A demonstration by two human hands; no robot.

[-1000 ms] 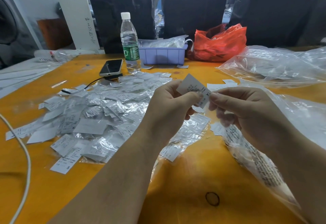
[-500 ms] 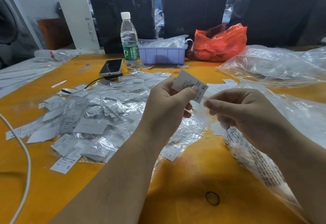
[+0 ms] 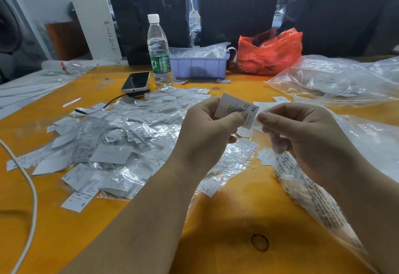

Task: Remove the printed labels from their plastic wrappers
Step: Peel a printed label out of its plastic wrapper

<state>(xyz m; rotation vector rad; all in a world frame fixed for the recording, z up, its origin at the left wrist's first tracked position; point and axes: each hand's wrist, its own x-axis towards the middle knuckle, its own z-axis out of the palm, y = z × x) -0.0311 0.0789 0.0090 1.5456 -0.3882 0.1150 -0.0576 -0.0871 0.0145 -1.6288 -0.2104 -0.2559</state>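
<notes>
We see left hand (image 3: pixel 207 131) pinching XL label (image 3: pixel 236 109) above label pile (image 3: pixel 121 142); right hand (image 3: pixel 302 135) beside label, fingertips pinched, contents unclear.

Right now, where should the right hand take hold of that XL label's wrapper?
At the right-hand edge beside the XL print, coming in from the right. The left hand pinches the XL label across its middle, leaving only that end free before the right hand.
</notes>
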